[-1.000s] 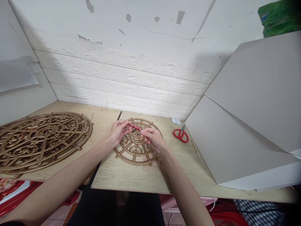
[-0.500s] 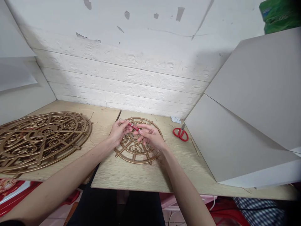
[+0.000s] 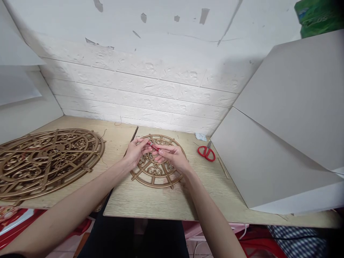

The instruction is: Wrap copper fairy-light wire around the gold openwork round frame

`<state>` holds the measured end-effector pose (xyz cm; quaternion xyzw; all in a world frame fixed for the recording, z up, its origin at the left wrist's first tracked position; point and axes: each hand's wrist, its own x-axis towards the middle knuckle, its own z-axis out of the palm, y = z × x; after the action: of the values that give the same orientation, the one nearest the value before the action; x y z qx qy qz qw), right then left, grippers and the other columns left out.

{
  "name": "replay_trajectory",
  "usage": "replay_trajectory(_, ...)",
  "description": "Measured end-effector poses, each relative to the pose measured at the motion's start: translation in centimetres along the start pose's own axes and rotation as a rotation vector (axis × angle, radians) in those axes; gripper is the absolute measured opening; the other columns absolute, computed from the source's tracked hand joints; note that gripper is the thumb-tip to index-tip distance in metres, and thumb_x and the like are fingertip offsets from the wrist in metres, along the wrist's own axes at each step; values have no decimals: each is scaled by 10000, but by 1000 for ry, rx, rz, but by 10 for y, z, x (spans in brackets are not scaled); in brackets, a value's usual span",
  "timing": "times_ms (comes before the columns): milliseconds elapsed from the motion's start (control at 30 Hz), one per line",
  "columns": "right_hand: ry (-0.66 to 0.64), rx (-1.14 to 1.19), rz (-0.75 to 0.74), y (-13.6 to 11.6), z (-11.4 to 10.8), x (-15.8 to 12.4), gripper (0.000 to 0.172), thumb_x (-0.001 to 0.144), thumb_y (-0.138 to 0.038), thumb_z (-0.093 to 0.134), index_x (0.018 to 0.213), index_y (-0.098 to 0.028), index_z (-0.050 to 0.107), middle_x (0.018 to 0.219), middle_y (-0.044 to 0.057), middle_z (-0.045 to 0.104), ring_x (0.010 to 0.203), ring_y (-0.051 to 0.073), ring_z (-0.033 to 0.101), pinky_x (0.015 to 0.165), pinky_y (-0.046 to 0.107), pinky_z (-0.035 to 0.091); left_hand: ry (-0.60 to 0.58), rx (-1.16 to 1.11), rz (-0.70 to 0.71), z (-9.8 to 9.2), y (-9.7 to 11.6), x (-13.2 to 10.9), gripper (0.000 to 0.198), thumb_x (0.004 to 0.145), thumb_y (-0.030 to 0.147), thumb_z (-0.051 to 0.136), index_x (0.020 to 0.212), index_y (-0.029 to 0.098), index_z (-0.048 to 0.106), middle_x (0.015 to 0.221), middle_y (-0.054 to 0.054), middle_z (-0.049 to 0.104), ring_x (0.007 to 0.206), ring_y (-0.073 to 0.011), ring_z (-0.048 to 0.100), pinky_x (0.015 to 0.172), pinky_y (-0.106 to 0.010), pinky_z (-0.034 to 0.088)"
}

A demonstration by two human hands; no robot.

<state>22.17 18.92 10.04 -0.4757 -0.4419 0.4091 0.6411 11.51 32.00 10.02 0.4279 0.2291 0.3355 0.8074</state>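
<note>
A thin red rod with silvery bands (image 3: 153, 145) is held between my two hands, slanting down to the right. My left hand (image 3: 136, 152) pinches its upper left end between thumb and fingers. At the other end, my right hand (image 3: 172, 156) closes thumb and fingers on it. Beneath both hands a round gold openwork piece (image 3: 158, 185) lies flat on the wooden table (image 3: 150, 206); my hands hide part of its upper half. What the fingertips cover on the rod cannot be seen.
Larger gold openwork discs (image 3: 44, 179) lie stacked at the left with thin yellow cords across them. Red-handled scissors (image 3: 206, 153) and a small pale packet (image 3: 200, 136) are on the right. White boards (image 3: 282, 143) stand at both sides, before a white brick-patterned wall (image 3: 161, 86).
My right hand's fingers have shifted around the rod, and less of it shows between my hands. The rod stays in nearly the same place.
</note>
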Motion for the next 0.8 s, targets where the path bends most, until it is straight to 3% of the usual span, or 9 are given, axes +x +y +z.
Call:
replay_trajectory(267,-16,33,-16,1,-2,-1,333,732,-293,696,1044,-178,681,885,80,723,775,172,685,736,331,557,-8,8,3,-1,-1,-1,181,687,163,688,737,114,521,659,-33,635,561,-97,605,585,-217,527)
replay_trajectory(500,-11,100,18,0,1,-2,307,723,-263,705,1019,-179,692,836,76,725,745,176,686,695,319,554,-18,21,-4,1,-2,-5,221,683,185,695,716,136,481,660,-16,632,574,-99,610,562,-207,522)
replay_trajectory(800,51,22,-78,1,-4,1,304,787,-334,636,1060,-204,666,842,55,711,686,128,645,606,241,491,-6,0,54,3,3,-5,207,690,178,686,776,122,507,644,-29,633,548,-110,610,564,-230,533)
